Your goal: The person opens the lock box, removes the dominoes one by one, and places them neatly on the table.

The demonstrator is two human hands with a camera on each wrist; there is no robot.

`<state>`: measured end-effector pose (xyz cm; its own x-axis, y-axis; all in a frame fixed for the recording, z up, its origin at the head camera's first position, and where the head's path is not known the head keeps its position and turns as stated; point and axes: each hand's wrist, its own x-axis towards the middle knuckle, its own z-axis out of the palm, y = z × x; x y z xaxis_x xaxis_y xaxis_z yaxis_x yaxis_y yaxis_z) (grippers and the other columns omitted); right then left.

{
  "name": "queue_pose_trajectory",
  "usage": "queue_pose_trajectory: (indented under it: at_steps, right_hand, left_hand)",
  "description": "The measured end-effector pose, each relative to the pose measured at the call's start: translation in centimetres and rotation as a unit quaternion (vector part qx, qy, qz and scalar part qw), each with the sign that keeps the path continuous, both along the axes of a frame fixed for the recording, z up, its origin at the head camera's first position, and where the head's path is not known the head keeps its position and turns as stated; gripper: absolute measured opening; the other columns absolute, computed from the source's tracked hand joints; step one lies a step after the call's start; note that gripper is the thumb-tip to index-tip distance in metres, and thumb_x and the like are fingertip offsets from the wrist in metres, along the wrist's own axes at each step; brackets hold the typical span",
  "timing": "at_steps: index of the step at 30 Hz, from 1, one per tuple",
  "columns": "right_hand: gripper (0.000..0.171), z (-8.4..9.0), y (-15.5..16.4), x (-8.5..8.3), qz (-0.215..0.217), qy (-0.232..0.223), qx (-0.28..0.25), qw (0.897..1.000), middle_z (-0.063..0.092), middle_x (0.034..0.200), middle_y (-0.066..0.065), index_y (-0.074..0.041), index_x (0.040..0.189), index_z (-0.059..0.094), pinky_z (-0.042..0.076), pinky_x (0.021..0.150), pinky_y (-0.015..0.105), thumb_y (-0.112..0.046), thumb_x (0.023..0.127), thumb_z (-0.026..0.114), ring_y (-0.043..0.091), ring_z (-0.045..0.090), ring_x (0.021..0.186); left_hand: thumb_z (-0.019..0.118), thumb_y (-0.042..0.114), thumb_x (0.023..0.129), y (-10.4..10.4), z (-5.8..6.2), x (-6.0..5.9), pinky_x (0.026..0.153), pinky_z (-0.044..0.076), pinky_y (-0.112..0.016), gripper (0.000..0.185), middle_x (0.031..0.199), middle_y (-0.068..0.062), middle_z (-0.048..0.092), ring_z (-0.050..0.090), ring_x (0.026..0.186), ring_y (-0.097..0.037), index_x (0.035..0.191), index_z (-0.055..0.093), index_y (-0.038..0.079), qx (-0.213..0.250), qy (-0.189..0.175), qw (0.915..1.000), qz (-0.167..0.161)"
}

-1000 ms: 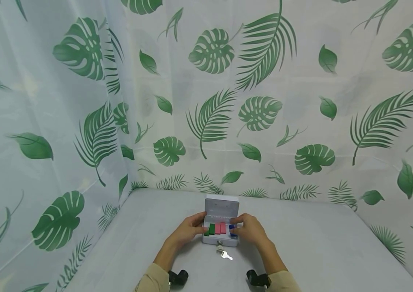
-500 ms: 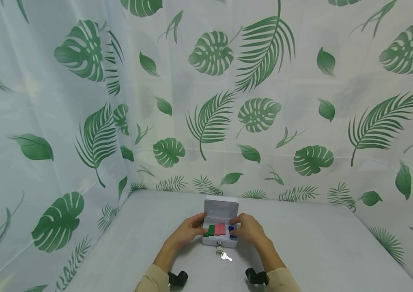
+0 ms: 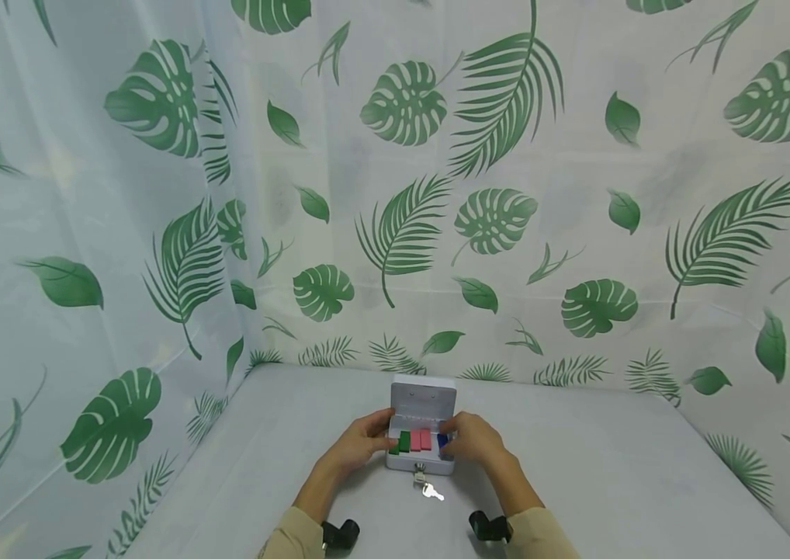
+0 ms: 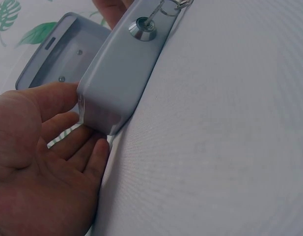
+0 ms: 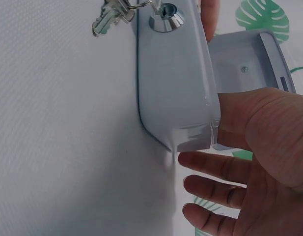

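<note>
A small grey cash box [image 3: 402, 464] stands on the white-covered table with its lid [image 3: 424, 400] raised at the back. Inside lie green blocks [image 3: 405, 441] at the left, pink blocks [image 3: 415, 440] in the middle and a blue block [image 3: 442, 440] at the right. My left hand [image 3: 353, 445] grips the box's left side, its thumb over the rim by the leftmost green block, the other fingers outside. My right hand [image 3: 476, 439] reaches in with thumb and index finger at the blue block, partly covering it; its other fingers [image 5: 215, 189] stay outside the box.
A key [image 3: 431, 491] hangs on a ring from the lock [image 4: 143, 28] in the box's front. Black wrist-worn devices [image 3: 341, 534] sit at both sleeves. A leaf-printed curtain [image 3: 507, 326] stands behind the table and at its left.
My right thumb and index finger have shifted slightly at the blue block, and less of it shows now. The left hand and the box stay in place.
</note>
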<state>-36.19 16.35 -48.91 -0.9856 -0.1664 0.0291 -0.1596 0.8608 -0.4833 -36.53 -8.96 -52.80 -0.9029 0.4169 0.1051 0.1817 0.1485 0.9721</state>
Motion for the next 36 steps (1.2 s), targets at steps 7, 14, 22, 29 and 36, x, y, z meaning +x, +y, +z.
queue_pose_trajectory:
  at_steps: [7,14,22,29,36]
  right_hand:
    - [0.034,0.11,-0.36,0.15,0.0,-0.002,0.009,1.0,0.077,0.112,0.01,-0.006,0.111,0.081,0.058,0.094,0.056,-0.015,0.08,0.089,0.027,0.068,0.101]
    - [0.035,0.1,-0.6,0.26,0.001,0.004,0.009,1.0,0.076,0.112,0.011,-0.006,0.111,0.079,0.058,0.095,0.056,-0.017,0.079,0.09,0.028,0.068,0.103]
    - [0.037,-0.23,-0.61,0.12,0.002,0.012,0.013,1.0,0.076,0.109,0.011,-0.007,0.109,0.079,0.058,0.094,0.057,-0.02,0.077,0.091,0.028,0.068,0.101]
    - [0.037,-0.22,-0.62,0.14,0.006,0.019,0.016,1.0,0.075,0.103,0.009,-0.006,0.107,0.078,0.059,0.089,0.054,-0.02,0.076,0.092,0.024,0.066,0.094]
    - [0.041,-0.33,-0.56,0.01,0.003,0.017,0.015,1.0,0.075,0.105,0.01,-0.004,0.109,0.078,0.059,0.09,0.054,-0.023,0.076,0.093,0.024,0.067,0.094]
  left_hand:
    - [0.069,0.006,0.098,0.0,-0.08,-0.19,0.124,0.033,-0.056,0.062,0.16,-0.019,0.046,0.041,0.151,-0.04,0.155,0.046,0.003,0.011,0.001,0.9999,-0.004]
    - [0.068,0.005,0.098,0.02,-0.05,-0.23,0.124,0.033,-0.056,0.061,0.16,-0.019,0.047,0.041,0.151,-0.04,0.155,0.047,0.003,0.015,-0.001,0.9999,-0.004]
    - [0.068,0.005,0.098,0.03,0.01,-0.05,0.124,0.034,-0.056,0.061,0.16,-0.02,0.046,0.042,0.15,-0.041,0.155,0.045,0.001,0.006,0.001,1.0,-0.001]
    - [0.069,0.006,0.098,0.04,-0.07,-0.12,0.124,0.034,-0.056,0.06,0.159,-0.019,0.048,0.043,0.15,-0.04,0.154,0.048,0.002,0.006,0.001,1.0,0.004]
    - [0.069,0.006,0.098,-0.01,-0.27,-0.27,0.124,0.034,-0.055,0.06,0.159,-0.018,0.049,0.043,0.15,-0.04,0.154,0.048,0.003,0.011,0.002,0.9999,0.002]
